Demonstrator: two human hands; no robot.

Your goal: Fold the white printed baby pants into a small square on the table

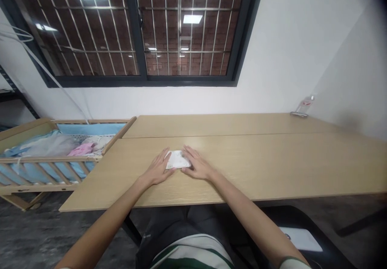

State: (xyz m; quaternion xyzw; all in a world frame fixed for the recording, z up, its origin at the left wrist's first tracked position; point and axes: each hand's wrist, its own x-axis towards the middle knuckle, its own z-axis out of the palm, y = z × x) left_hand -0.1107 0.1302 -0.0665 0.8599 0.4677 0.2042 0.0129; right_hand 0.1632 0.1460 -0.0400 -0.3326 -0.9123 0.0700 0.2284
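Observation:
A small folded white cloth (177, 159) with faint dots lies on the light wooden table (272, 164), near its front edge. My left hand (159, 167) rests flat on the table with fingers stretched out, touching the cloth's left side. My right hand (196, 165) lies flat on the cloth's right side, fingers extended and pressing on it. Both hands frame the cloth between them.
A wooden baby crib (60, 156) with blue lining and pink and white clothes stands left of the table. A small clear bottle (304, 107) lies at the far right by the wall. A dark chair with a white item (299, 238) is at my right.

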